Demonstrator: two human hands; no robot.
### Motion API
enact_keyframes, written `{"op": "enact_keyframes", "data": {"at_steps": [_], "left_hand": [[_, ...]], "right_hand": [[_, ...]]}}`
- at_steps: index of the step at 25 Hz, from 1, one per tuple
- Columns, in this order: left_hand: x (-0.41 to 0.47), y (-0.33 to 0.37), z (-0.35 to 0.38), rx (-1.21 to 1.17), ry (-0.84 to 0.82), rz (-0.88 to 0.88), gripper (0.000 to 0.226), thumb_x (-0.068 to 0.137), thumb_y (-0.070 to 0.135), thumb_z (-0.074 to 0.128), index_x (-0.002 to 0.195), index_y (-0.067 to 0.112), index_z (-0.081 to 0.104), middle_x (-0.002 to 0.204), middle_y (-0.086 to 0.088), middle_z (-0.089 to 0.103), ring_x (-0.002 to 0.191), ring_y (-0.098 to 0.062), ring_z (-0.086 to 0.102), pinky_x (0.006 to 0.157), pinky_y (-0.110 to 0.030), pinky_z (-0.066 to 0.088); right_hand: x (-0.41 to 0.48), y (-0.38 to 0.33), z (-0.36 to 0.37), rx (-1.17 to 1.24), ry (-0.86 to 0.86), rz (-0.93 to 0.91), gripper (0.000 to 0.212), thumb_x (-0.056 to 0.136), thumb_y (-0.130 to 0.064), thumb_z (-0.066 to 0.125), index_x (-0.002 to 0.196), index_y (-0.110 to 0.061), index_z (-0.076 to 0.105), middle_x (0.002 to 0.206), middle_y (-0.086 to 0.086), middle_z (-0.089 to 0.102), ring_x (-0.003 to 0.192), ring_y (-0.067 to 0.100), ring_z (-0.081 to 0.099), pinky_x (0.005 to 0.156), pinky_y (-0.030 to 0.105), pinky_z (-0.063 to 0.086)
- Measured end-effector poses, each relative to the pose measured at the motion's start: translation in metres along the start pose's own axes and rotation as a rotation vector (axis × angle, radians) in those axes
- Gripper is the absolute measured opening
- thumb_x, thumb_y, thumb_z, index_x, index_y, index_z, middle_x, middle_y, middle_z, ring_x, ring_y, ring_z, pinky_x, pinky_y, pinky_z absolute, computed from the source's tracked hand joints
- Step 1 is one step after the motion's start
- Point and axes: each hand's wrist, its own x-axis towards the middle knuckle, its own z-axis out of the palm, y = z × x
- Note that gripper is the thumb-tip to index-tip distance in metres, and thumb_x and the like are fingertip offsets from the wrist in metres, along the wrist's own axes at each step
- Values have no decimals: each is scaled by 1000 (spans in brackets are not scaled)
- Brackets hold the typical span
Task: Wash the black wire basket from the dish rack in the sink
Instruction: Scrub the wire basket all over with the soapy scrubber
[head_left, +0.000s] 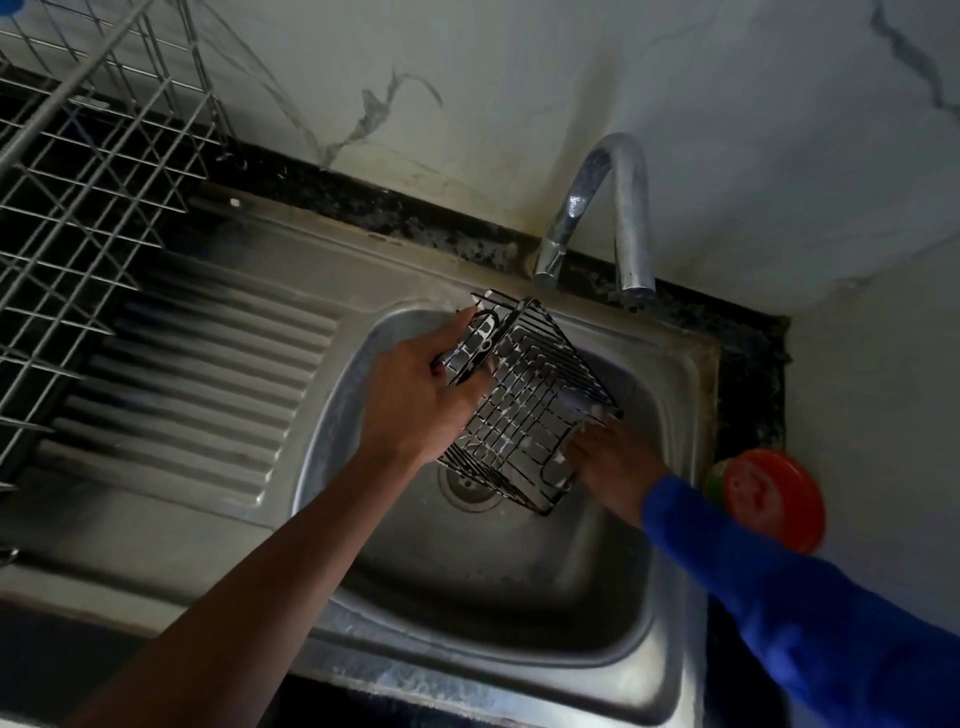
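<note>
The black wire basket (535, 395) hangs tilted over the steel sink bowl (519, 582), below and left of the tap's spout. My left hand (415, 400) grips its upper left rim, fingers curled through the wires. On the basket's lower right side my right hand (608, 457), in a blue sleeve, presses against the wires with bits of white foam around the fingers. What that hand holds, if anything, is hidden. No water stream is visible from the chrome tap (613, 208).
A metal wire dish rack (88, 197) stands at the left over the ribbed draining board (208, 384). An orange-lidded round container (769, 499) sits on the sink's right rim. A marbled wall rises behind the tap. The drain (470, 491) lies under the basket.
</note>
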Motion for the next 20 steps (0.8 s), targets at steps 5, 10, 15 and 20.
{"op": "enact_keyframes", "data": {"at_steps": [5,10,15,20], "left_hand": [[-8,19,6,-27,-20,27,50,93,30,70,138,41,52,41,20,46,32,-5,34,37,-10,24],[-5,10,5,-19,42,7,53,90,28,75,140,28,57,42,25,49,33,-6,35,36,-9,24],[-8,12,5,1,48,5,55,87,28,76,138,35,57,46,26,50,38,-6,35,38,-13,30],[-3,12,8,-50,79,-6,57,86,35,75,139,37,56,42,12,42,38,-6,30,40,-17,32]], "right_hand": [[19,-44,-28,312,-109,111,30,94,-5,47,123,-5,53,117,14,63,104,30,64,83,38,52],[24,-3,-16,65,171,298,33,86,-5,58,118,-10,63,120,12,61,114,25,57,95,28,46],[33,-58,10,316,-3,99,32,99,-6,38,129,-5,51,149,15,34,132,30,36,102,37,41],[43,-11,-5,267,63,289,34,99,-7,40,131,-2,49,145,17,37,134,32,37,105,42,36]]}}
